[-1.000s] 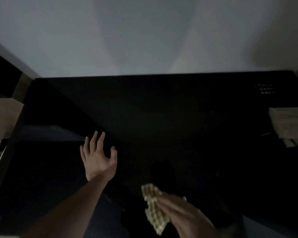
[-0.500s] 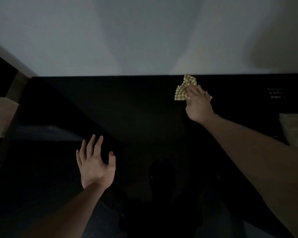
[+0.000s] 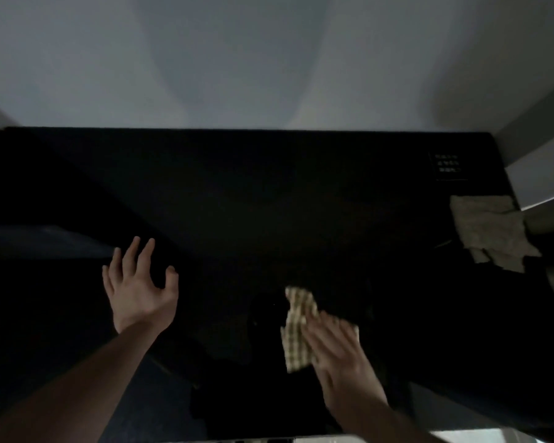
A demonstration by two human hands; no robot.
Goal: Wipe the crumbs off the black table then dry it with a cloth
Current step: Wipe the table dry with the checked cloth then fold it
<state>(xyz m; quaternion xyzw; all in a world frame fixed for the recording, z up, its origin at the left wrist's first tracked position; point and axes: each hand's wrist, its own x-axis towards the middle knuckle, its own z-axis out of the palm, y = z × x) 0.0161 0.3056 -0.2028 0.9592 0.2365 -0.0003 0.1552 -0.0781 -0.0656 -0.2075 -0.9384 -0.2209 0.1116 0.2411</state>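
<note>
The black table [image 3: 269, 193] fills the middle of the view, its far edge against a pale wall. My right hand [image 3: 339, 350] presses a checked yellow-and-white cloth [image 3: 296, 330] flat on the table near its front edge, right of centre. The hand and cloth are blurred. My left hand [image 3: 139, 289] hovers at the left, fingers spread, holding nothing. No crumbs can be made out on the dark surface.
A crumpled beige cloth [image 3: 493, 235] lies at the table's right edge. A small black pad with pale markings [image 3: 448, 166] sits in the far right corner. A pale wall corner [image 3: 544, 174] juts in beyond the right edge.
My right hand has swept the checked cloth from the table's far edge back to the near edge. The left hand has stayed almost where it was.
</note>
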